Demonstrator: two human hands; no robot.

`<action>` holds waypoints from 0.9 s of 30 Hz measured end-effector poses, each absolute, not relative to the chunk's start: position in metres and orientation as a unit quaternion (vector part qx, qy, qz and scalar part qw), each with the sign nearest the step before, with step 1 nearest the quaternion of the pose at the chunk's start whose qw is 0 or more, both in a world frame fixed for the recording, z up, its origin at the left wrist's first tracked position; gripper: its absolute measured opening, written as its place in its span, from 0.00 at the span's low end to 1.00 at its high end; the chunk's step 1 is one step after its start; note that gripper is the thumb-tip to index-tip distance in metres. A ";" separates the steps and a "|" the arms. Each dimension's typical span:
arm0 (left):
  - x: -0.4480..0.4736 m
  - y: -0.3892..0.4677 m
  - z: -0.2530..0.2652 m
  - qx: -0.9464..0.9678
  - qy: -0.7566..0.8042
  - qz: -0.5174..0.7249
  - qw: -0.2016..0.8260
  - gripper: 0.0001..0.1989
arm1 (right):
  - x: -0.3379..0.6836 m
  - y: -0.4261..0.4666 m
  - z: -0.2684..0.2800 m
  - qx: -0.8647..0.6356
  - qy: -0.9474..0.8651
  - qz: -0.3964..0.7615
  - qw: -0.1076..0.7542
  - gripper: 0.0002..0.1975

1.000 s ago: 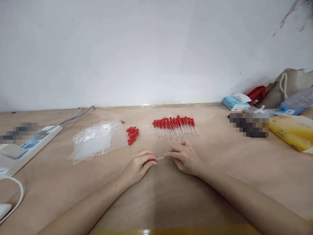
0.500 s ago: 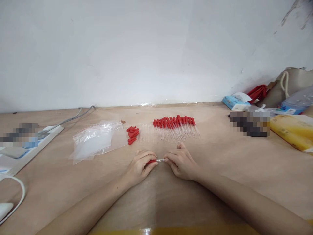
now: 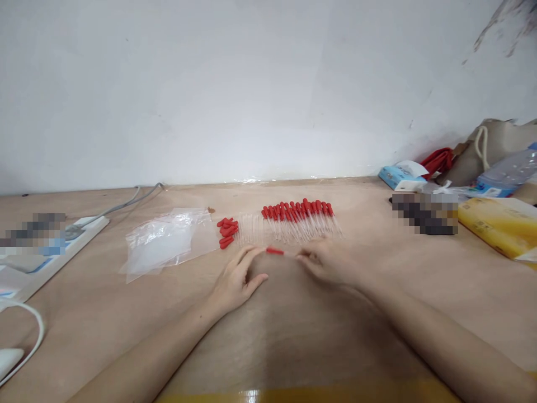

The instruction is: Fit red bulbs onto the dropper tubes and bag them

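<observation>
My right hand (image 3: 325,260), blurred by motion, pinches the clear tube of a dropper (image 3: 275,251) whose red rubber bulb points left. My left hand (image 3: 240,280) is open beside that bulb, thumb and fingers apart, holding nothing. Beyond my hands lies a row of droppers with red bulbs (image 3: 297,210), their clear tubes toward me. Left of that row are several bare clear tubes (image 3: 250,229). A small pile of loose red bulbs (image 3: 227,230) lies next to these tubes.
Clear plastic bags (image 3: 161,243) lie left of the bulbs. A white power strip (image 3: 62,252) with cables is at the far left. On the right are a blue tissue pack (image 3: 400,178), a blurred-out dark object (image 3: 423,215), a yellow package (image 3: 497,224) and a plastic bottle (image 3: 505,173).
My left hand has let go of the red bulb and opened. My right hand has moved up and slightly right, carrying the dropper away from the left fingers.
</observation>
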State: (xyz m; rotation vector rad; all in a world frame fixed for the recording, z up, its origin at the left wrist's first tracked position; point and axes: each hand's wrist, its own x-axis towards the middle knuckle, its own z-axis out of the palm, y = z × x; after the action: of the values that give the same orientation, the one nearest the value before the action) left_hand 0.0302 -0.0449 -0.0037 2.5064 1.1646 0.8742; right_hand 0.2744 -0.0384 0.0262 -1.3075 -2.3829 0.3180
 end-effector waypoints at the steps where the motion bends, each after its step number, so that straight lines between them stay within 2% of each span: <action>1: 0.030 -0.044 -0.004 0.851 0.412 0.301 0.127 0.22 | 0.284 -0.030 0.027 -0.516 -0.811 0.151 0.232 0.11; 2: 0.029 -0.043 -0.004 0.848 0.419 0.296 0.132 0.21 | 0.294 -0.021 0.026 -0.562 -0.763 0.178 0.265 0.11; 4: 0.029 -0.041 -0.004 0.854 0.417 0.275 0.145 0.18 | 0.312 -0.003 0.025 -0.672 -0.639 0.159 0.339 0.13; 6: 0.029 -0.040 -0.005 0.859 0.412 0.262 0.156 0.16 | 0.326 0.013 0.022 -0.747 -0.549 0.121 0.356 0.14; 11: 0.028 -0.040 -0.003 0.859 0.408 0.266 0.160 0.15 | 0.334 0.035 0.013 -0.806 -0.493 0.073 0.318 0.12; 27: 0.027 -0.038 -0.004 0.862 0.401 0.264 0.162 0.13 | 0.335 0.040 -0.013 -0.794 -0.543 0.047 0.269 0.16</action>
State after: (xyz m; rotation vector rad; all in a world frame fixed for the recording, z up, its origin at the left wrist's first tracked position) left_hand 0.0273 -0.0383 -0.0043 2.4607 1.1435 0.7529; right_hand 0.3355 0.0395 -0.0127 -2.1401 -1.4643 0.1267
